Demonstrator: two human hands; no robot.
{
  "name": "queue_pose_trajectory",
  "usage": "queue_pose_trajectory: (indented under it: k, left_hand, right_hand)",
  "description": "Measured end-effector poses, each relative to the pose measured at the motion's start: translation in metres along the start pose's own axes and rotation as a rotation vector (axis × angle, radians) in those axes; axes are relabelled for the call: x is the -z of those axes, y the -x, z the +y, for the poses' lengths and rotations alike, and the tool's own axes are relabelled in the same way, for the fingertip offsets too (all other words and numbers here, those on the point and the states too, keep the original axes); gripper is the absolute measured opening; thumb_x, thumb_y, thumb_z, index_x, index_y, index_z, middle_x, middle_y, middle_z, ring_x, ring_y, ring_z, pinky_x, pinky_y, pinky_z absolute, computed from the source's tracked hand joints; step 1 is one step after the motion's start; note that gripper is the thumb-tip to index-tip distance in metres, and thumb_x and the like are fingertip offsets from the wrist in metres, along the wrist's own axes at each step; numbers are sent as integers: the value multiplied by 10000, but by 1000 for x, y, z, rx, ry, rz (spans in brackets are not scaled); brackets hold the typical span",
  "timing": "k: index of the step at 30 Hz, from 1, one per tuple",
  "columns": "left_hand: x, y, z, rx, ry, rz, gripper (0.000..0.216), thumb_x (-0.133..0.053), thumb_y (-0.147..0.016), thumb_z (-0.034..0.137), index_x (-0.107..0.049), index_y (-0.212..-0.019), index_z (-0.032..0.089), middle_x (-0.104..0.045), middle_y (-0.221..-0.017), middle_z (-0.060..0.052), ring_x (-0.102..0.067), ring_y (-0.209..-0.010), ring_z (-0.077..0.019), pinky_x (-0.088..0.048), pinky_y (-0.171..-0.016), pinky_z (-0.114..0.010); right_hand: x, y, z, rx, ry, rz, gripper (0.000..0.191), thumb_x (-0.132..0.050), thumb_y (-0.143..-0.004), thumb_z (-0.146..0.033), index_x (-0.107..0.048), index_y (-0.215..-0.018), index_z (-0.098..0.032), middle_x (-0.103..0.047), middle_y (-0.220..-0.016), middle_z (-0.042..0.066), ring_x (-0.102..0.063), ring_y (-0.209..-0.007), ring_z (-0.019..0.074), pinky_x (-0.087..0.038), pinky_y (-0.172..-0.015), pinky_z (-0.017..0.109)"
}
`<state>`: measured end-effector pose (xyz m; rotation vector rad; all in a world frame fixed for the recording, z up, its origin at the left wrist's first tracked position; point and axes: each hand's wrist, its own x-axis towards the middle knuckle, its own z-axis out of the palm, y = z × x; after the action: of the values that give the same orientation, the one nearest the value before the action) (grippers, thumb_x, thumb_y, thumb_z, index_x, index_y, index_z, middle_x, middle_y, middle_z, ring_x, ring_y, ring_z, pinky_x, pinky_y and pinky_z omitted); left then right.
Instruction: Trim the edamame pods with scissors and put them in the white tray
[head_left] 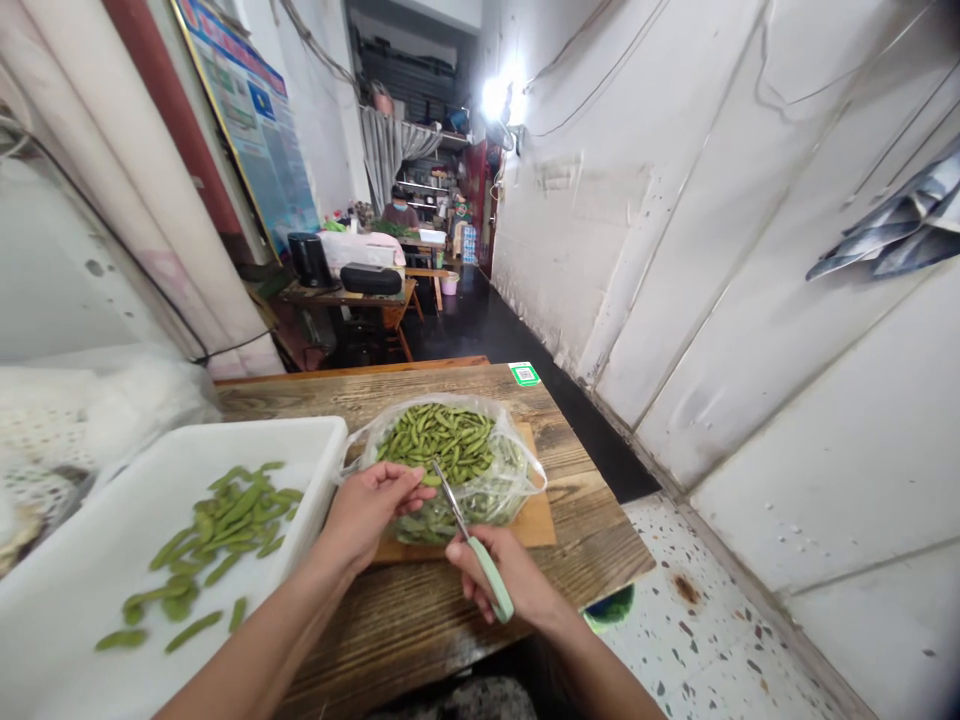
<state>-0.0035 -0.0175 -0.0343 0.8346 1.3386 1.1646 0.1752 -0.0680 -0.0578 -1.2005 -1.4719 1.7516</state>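
My left hand [382, 500] pinches a green soybean pod [431, 480] at the near side of a clear plastic bag [517, 490]. Many more pods [442, 435] fill that bag. In my right hand [499, 570] is a pair of scissors [486, 572] with pale green handles, its blades pointing up and left to the held pod. Whether the blades touch the pod I cannot tell. To the left stands a white plastic tray [322, 440] with a loose heap of pods [240, 515] in it.
The bag rests on a brown board [540, 520] on a wooden table [592, 530]. A green QR card [525, 374] lies at the far corner. A green basin [611, 608] is below the right edge. Farther back, a masked person [400, 210] sits at another table.
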Motion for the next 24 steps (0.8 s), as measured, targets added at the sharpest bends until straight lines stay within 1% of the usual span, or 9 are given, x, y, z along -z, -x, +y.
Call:
queue_pose_trajectory:
  k: [3,5,7,10,12,14,16,19,24]
  left_hand:
    - [4,-4,-5,8,-5,7,329,-792,-557,366,-575,-689,156,-725,-664,-78,-688,-659,-178,-536,-631,-269]
    - [15,-4,-1,-85,-75,51,315,-746,-607,400,-579,-725,161,-724,-693,-78,-691,-691,-201,-543,-680,-315]
    - [35,-3,12,-262,-275,222,289,-666,-689,423,-605,-813,169,-723,-763,-78,-688,-750,-231,-534,-756,-379]
    - [67,1,34,-531,-837,597,310,-534,-796,360,-638,-1021,173,-688,-1044,-137,-622,-1010,-334,-444,-909,-504]
    - [78,0,42,-631,-1139,672,368,-489,-817,315,-634,-1110,145,-575,-1264,-194,-463,-1218,-421,-353,-974,-573]
    - [73,-5,39,-664,-1284,531,363,-465,-836,302,-654,-1103,143,-557,-1292,-198,-431,-1253,-408,-315,-1004,-559]
    - [57,-15,28,-641,-1350,241,301,-470,-848,298,-693,-1022,194,-657,-1157,-141,-538,-1154,-330,-278,-1038,-520]
    - [30,-29,13,-566,-1527,-100,215,-520,-808,232,-714,-899,223,-711,-986,-94,-591,-1058,-302,-137,-1064,-578]
    - [21,-41,10,-498,-1606,-220,265,-450,-840,237,-712,-821,201,-686,-925,-122,-604,-979,-301,-267,-972,-539]
  right_hand:
    - [0,-5,6,-12,-19,-8,547,-609,-714,-670,-541,-880,-153,-502,-525,-68,-414,-329,49,-324,-307,153]
    - [1,-7,12,-6,-43,-13,573,-607,-707,-683,-534,-907,-151,-511,-533,-65,-422,-333,51,-324,-300,149]
    - [3,-9,17,14,-78,-7,596,-593,-714,-692,-536,-947,-146,-524,-552,-58,-432,-344,50,-331,-300,144]
    - [7,-9,24,25,-118,-4,591,-590,-743,-667,-541,-1011,-142,-537,-580,-52,-447,-359,49,-347,-311,143]
    - [8,-9,25,24,-124,-9,583,-592,-753,-653,-541,-1027,-141,-538,-584,-52,-448,-359,49,-351,-314,144]
    - [8,-9,24,33,-122,-2,584,-591,-756,-651,-539,-1030,-137,-535,-582,-53,-443,-359,48,-352,-315,145]
    - [7,-8,22,49,-119,9,587,-589,-756,-653,-540,-1026,-135,-527,-579,-55,-437,-362,46,-350,-318,145]
    - [7,-5,18,50,-111,14,589,-602,-743,-652,-543,-1021,-137,-517,-579,-60,-431,-366,43,-341,-319,143]
    - [11,1,19,47,-90,21,573,-614,-748,-632,-539,-1036,-143,-517,-583,-60,-435,-373,45,-349,-328,146]
